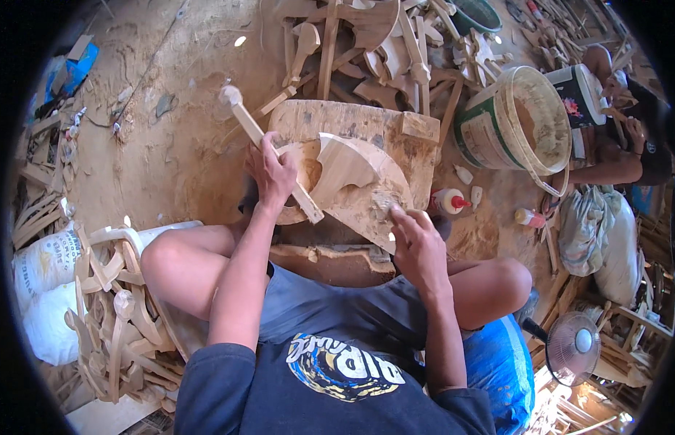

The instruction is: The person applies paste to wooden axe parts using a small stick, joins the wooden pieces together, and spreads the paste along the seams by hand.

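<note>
My left hand [272,172] is wrapped round a slim pale wooden piece [249,123] with a rounded knob at its far end. The piece slants over the left part of a wooden work block [308,112]. A flat, curved-edged wooden board [352,170] lies on the block. My right hand [420,243] is at the board's right side, fingers bent and drawn together next to a whitish, crumbly patch [386,204]. Whatever those fingertips may hold is too small to make out.
A plastic bucket [490,134] with pale residue stands at right, near a red-capped bottle [450,201]. Carved wooden parts [381,43] are heaped beyond the block, with more [123,312] at left. Another person's arm [602,172] shows far right, above a small fan [573,348].
</note>
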{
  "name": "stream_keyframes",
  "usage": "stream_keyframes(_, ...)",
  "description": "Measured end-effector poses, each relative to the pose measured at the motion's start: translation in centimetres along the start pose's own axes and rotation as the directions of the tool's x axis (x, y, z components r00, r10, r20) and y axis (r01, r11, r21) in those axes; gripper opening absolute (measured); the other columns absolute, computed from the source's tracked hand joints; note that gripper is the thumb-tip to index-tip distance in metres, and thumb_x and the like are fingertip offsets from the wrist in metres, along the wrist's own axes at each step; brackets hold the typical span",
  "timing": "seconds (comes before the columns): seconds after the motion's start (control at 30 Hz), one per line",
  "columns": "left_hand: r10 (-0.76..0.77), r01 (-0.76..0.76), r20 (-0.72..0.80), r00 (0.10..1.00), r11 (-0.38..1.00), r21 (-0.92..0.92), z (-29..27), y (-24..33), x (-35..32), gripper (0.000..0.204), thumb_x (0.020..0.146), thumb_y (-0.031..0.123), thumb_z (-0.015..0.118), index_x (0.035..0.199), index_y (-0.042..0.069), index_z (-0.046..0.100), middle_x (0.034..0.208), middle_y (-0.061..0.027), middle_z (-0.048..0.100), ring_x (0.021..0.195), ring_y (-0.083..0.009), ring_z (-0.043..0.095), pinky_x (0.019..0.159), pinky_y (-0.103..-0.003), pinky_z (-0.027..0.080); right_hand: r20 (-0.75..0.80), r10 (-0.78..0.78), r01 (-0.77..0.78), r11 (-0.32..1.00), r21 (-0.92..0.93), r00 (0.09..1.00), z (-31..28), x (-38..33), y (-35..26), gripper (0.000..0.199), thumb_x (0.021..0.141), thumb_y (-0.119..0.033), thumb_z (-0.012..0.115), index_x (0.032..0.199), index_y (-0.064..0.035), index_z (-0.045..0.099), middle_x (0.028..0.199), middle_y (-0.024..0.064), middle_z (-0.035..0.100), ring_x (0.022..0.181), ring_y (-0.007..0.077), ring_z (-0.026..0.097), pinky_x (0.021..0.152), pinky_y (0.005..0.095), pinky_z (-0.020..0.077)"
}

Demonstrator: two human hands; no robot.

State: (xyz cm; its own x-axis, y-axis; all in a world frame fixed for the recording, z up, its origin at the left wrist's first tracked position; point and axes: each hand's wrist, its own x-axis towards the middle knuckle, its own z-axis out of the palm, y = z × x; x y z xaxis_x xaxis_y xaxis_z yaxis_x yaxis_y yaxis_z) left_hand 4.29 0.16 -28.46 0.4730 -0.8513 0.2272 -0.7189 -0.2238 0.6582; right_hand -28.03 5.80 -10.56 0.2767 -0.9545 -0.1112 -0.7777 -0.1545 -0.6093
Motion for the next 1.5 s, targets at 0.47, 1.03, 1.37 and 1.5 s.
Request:
stream_keyframes(0.47,0.047,-0.046,0.07,0.996,0.999,-0.018,0.4,0.2,1.6,0.062,0.089,0.009,0.057,0.15,0.019,0.046,0.131,-0.0259,0.061,0.117,-0.0489,0.062,0.098,-0.062,0.047,-0.017,0.107,-0.107,0.994,-0.036,0.994,3.6,-1.3,-0.1,0.031,0.1,-0.007,0.07,0.131,-0.0077,0.074,0.114,0.0173,0.072,0.096,0.0405,0.074,0.081,0.0481,0.0606)
stream_keyframes(1.03,0.087,-0.088,0.035,0.996,0.996,0.003,0.3,0.3,1.5,0.054,0.095,0.005,0.054,0.147,0.017,0.049,0.116,-0.0269,0.062,0.104,-0.0493,0.064,0.086,-0.061,0.049,0.038,0.09,-0.082,0.98,-0.179,0.995,6.5,-0.3,-0.7,0.029,0.104,-0.013,0.064,0.131,-0.0046,0.069,0.107,0.0207,0.07,0.094,0.0422,0.073,0.078,0.0513,0.0609)
stream_keyframes(1.37,0.096,-0.098,0.025,0.995,0.992,0.076,0.3,1.0,1.5,0.055,0.095,0.006,0.056,0.148,0.018,0.049,0.115,-0.0242,0.061,0.103,-0.0466,0.064,0.085,-0.059,0.05,-0.024,0.021,-0.024,0.989,-0.146,0.999,6.9,1.2,0.0,0.024,0.106,-0.015,0.059,0.125,-0.0047,0.07,0.102,0.0214,0.071,0.086,0.0448,0.074,0.071,0.056,0.0594)
stream_keyframes(1.5,0.12,-0.121,0.008,0.993,0.991,0.055,-0.1,0.3,1.5,0.055,0.094,0.005,0.056,0.147,0.017,0.049,0.115,-0.0241,0.061,0.103,-0.0469,0.064,0.085,-0.06,0.049,0.099,0.141,-0.122,0.976,-0.181,0.985,5.3,1.2,-1.0,0.024,0.108,-0.017,0.057,0.125,-0.0054,0.07,0.103,0.0236,0.072,0.09,0.0448,0.074,0.072,0.0562,0.06)
